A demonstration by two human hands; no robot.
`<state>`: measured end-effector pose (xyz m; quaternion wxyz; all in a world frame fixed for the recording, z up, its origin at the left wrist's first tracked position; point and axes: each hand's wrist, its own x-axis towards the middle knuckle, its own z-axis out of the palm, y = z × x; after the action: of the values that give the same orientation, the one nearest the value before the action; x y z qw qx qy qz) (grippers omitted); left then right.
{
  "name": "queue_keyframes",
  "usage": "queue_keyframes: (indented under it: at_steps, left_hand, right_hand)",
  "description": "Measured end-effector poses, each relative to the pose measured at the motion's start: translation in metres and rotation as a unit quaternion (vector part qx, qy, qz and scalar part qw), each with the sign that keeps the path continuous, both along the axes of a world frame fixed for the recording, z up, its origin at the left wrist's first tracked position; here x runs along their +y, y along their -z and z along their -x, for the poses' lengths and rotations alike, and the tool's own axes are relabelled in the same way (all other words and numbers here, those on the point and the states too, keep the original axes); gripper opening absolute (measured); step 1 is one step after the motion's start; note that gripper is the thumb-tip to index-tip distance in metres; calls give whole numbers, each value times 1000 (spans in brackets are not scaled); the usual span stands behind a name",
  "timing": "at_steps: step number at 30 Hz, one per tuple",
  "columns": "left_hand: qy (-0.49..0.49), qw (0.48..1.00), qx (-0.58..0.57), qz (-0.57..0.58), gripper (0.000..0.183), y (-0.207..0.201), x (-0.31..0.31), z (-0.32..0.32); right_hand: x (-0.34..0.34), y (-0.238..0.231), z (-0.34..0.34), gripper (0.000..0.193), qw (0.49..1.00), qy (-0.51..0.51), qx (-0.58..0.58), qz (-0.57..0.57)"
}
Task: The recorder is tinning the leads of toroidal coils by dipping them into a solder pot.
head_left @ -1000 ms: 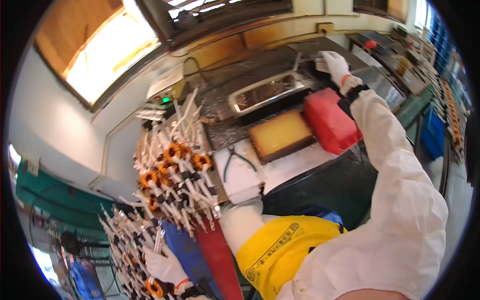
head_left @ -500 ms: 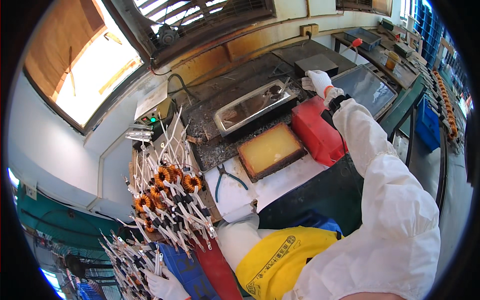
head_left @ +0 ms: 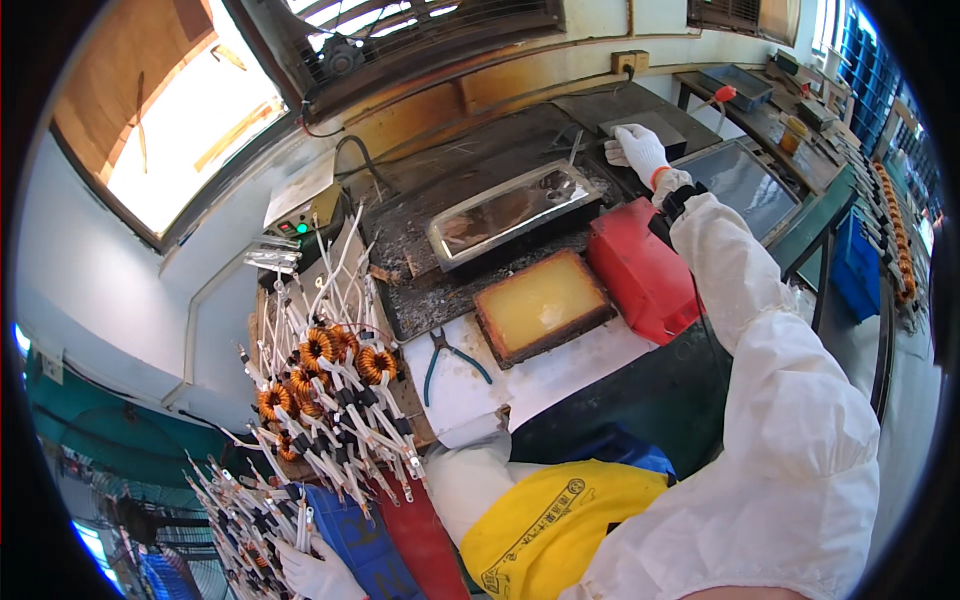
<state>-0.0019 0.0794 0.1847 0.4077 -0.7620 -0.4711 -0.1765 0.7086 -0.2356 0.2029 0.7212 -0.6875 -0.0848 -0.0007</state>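
Observation:
At the lower left, my white-gloved left hand (head_left: 318, 572) is closed at the edge of a bunch of white wire leads (head_left: 225, 530) with metal lugs; the leads partly hide its fingers. My right arm reaches far forward, and my gloved right hand (head_left: 637, 150) is beside a dark metal box (head_left: 655, 130). Its fingers are curled, and what they hold, if anything, is hidden. Left of it lies a long rectangular pot (head_left: 515, 212) with a shiny molten-looking surface. A thin metal strip (head_left: 576, 147) stands at its far right end. Nearer me is a tray of yellow, waxy material (head_left: 545, 300).
Copper-wound ring coils (head_left: 318, 348) with white leads are heaped on the left. Pliers (head_left: 450, 365) lie on white paper. A red container (head_left: 645, 270) stands right of the yellow tray. Beyond are a glass-like panel (head_left: 740, 190) and a blue bin (head_left: 855, 262). A control box (head_left: 303, 213) shows a green light.
My right hand has risen slightly from the box and its fingers have shifted. My left hand has moved slightly down and left along the wire leads. The view has tilted a little.

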Motion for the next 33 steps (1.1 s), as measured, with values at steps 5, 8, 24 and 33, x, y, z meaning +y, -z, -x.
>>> queue_keyframes:
  at_steps: [5, 8, 24, 33]
  left_hand:
    - [-7, 1000, -12, 24, 62, -1, -3, -5]
    - [1, 1000, -2, 9, 62, -3, -4, -4]
    - [-9, 1000, 0, 26, 65, -1, -2, -2]
    - [-37, 991, -74, 106, 61, 9, 7, 1]
  right_hand:
    - [20, 3, -6, 29, 999, 11, -15, 37]
    - [20, 0, -14, 30, 993, 24, -39, 105]
    - [-17, -44, -15, 29, 961, -32, -65, 267]
    - [-17, -1, -30, 27, 997, -3, 43, 58]
